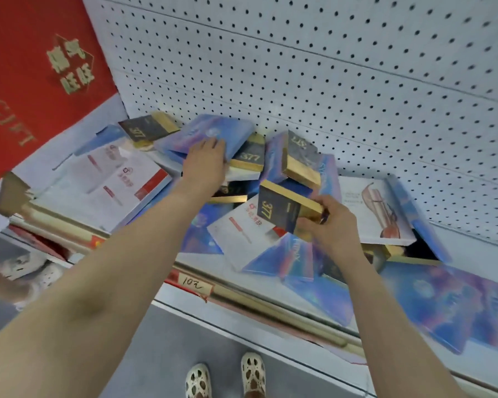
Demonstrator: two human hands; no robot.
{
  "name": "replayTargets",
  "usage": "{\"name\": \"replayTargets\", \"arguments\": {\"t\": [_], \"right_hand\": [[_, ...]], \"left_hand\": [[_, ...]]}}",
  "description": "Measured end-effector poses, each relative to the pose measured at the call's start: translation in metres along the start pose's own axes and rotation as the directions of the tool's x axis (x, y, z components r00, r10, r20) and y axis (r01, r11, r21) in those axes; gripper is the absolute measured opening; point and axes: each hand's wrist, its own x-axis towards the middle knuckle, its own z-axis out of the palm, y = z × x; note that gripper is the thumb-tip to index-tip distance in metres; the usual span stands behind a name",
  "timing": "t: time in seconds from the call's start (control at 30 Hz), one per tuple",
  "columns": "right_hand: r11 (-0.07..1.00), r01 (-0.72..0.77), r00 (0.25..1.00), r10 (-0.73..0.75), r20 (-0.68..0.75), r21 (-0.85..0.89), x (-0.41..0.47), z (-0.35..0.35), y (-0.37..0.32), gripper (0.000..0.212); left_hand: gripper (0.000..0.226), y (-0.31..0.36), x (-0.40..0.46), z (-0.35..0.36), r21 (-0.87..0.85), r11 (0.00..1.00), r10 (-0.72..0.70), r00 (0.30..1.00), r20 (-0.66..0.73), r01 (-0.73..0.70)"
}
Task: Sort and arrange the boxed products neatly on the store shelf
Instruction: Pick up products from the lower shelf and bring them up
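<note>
A jumble of boxed products lies on the white shelf [270,285]. My right hand [332,225] grips a dark "377" box with a gold edge [279,209] above the pile's middle. My left hand [206,163] rests on a blue iridescent box [210,133] near the back; its fingertips curl over the box's near edge. Other dark-and-gold "377" boxes lie at the back left [145,129], centre [249,158] and tilted right of centre [301,156]. White boxes with red print lie at the left [107,179] and in the middle [239,231].
A red gift box [38,76] stands at the left against the white pegboard back wall [342,67]. A white box with a leg picture [374,214] and large blue boxes [431,300] fill the right. A handwritten price tag [191,284] sits on the shelf's front rail. My sandalled feet [227,377] stand on grey floor.
</note>
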Motion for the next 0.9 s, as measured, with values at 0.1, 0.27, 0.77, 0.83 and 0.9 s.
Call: {"name": "replayTargets", "arguments": {"t": [0.1, 0.27, 0.77, 0.83, 0.9], "right_hand": [[1.000, -0.012, 0.999, 0.012, -0.052, 0.016, -0.004, 0.013, 0.001, 0.030], [0.999, -0.005, 0.994, 0.009, -0.111, 0.041, -0.010, 0.027, 0.000, 0.026], [0.993, -0.002, 0.999, 0.009, -0.053, 0.118, -0.011, 0.030, 0.009, 0.031], [0.993, -0.047, 0.999, 0.048, -0.003, 0.104, -0.010, 0.029, 0.010, 0.040], [0.994, -0.060, 0.998, 0.058, 0.021, 0.086, -0.010, 0.026, 0.014, 0.042]], "left_hand": [[0.031, 0.005, -0.017, 0.002, 0.078, 0.995, 0.061, 0.997, -0.036, -0.058], [0.051, 0.018, -0.055, 0.011, 0.130, 0.982, 0.148, 0.987, -0.065, -0.139], [0.126, -0.011, -0.057, 0.002, -0.227, 0.917, -0.334, 0.942, 0.012, 0.328], [0.113, -0.012, -0.055, 0.001, -0.340, 0.881, -0.345, 0.938, 0.016, 0.330], [0.078, -0.015, -0.057, -0.003, -0.463, 0.817, -0.362, 0.931, 0.052, 0.344]]}}
